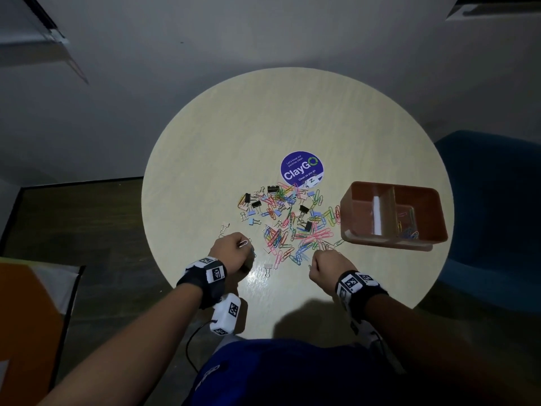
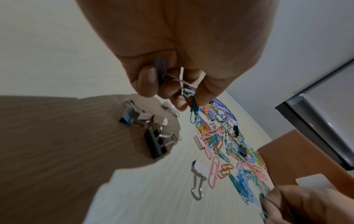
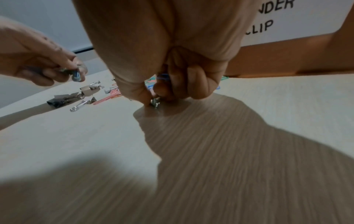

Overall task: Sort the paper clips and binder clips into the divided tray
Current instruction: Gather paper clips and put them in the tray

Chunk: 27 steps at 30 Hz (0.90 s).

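You have a round pale wood table (image 1: 292, 118) with a blue ClayGo sticker (image 1: 301, 168) near its middle, and a blue chair (image 1: 494, 200) at its right.

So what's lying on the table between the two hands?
In the head view, one pale binder clip on bare table lies between left hand and right hand.

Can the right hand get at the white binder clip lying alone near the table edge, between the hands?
Probably yes: the white binder clip lies alone beside the right hand, though its fingers already pinch clips.
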### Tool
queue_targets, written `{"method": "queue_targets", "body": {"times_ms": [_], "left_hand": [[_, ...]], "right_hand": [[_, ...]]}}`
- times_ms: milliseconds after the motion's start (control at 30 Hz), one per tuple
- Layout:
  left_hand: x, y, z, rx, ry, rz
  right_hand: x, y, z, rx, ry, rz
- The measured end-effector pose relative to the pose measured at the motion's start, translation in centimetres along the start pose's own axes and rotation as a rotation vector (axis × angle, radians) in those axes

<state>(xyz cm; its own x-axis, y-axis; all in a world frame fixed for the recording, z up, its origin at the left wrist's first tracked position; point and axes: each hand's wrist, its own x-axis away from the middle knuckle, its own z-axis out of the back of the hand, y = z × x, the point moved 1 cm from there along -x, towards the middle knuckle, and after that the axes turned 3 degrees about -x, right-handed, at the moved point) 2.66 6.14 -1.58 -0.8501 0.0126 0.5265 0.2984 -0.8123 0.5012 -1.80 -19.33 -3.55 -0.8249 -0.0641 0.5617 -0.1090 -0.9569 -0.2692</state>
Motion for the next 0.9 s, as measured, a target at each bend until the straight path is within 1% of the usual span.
{"method": "queue_targets", "body": {"times_ms": [100, 167, 233, 333, 400, 467, 500, 567, 633, 733, 800, 900], "left_hand": [[-0.6, -0.1, 0.4, 0.04, -0.036, -0.009], [-0.9, 0.2, 0.4, 0.051, -0.081, -0.029], [-1.2, 0.5, 0.3, 0.02, -0.101, -0.06], [-1.4, 1.4, 0.3, -0.009, -0.108, -0.106], [-1.6, 2.1, 0.4, -0.033, -0.124, -0.133], [-1.8, 3.2, 0.6, -0.111, -0.132, -0.177], [-1.9, 4.0, 0.6, -0.199, -0.138, -0.225], [-2.1, 6.1, 0.6, -0.419, -0.164, -0.335], [-2.3, 8.9, 0.3, -0.517, -0.176, -0.413], [-2.6, 14.0, -0.8, -0.466, -0.15, -0.488], [-2.5, 17.8, -1.8, -0.426, -0.141, -0.508], [-2.0, 23.4, -4.0, -0.38, -0.153, -0.529]], "right_hand": [[0.9, -0.7, 0.5, -0.13, -0.009, -0.049], [1.5, -1.0, 0.8, -0.302, 0.042, -0.114], [1.8, -1.4, 1.2, -0.489, 0.07, -0.133], [2.2, -1.9, 2.1, -0.857, -0.011, -0.141], [1.9, -1.9, 3.0, -0.991, -0.048, -0.136], [1.8, -1.8, 4.2, -1.014, -0.069, -0.102], [1.7, -1.5, 4.9, -1.001, -0.067, -0.082], [1.7, -0.7, 6.8, -0.992, -0.04, -0.054], [1.4, 0.7, 8.8, -1.021, 0.0, -0.035], [1.1, 3.8, 11.9, -1.067, 0.053, -0.017], [1.3, 6.2, 13.7, -1.106, 0.092, -0.011], [1.6, 10.5, 15.4, -1.068, 0.207, -0.036]]}}
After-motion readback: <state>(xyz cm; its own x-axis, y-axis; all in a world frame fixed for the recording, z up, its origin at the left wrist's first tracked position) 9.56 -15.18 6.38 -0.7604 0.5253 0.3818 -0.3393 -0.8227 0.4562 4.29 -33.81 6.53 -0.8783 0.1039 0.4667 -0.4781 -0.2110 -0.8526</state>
